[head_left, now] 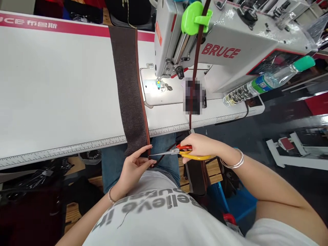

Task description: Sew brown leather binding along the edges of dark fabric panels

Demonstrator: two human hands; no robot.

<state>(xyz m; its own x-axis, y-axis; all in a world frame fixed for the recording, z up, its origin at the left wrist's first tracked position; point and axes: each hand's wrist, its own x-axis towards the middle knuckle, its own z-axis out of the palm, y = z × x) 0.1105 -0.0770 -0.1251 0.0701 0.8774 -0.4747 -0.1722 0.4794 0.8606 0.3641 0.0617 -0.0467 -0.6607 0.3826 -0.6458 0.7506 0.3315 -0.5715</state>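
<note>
A long dark brown fabric strip [129, 89] with a reddish-brown trim [141, 89] along its right edge lies across the table and hangs over the front. My left hand [137, 162] pinches the strip's lower end by the trim. My right hand [196, 147] grips scissors [197, 157] with red and yellow handles. Their blades point left, and the tips reach the trim between my left fingers; whether the blades are apart I cannot tell. A narrow brown band [196, 61] runs down past a green clip [194, 18] on the machine toward my lap.
A white sewing machine [220, 51] stands on the white table [64, 89], which has a ruler [102, 141] along its front edge. A plastic bottle [266, 82] lies at the machine's right. Below right are a wooden slatted surface [214, 167] and a blue bin [238, 201].
</note>
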